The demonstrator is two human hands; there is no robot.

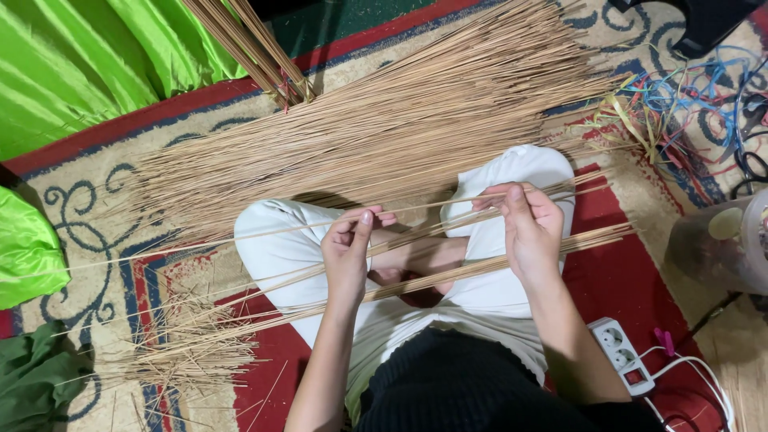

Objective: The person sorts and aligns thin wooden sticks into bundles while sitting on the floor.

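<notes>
A big heap of thin sticks (384,120) is lying across the upper centre. At mid-frame, the left hand (350,252) and right hand (524,228) are each pinching one long stick (436,206) over the lap, above a power strip (622,356) at lower right.

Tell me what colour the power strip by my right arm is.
White power strip, seen in the head view.

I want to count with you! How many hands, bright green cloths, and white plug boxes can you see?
Hands: 2, the left hand and the right hand, both pinching one thin stick
Bright green cloths: 2
White plug box: 1
Total: 5
</notes>
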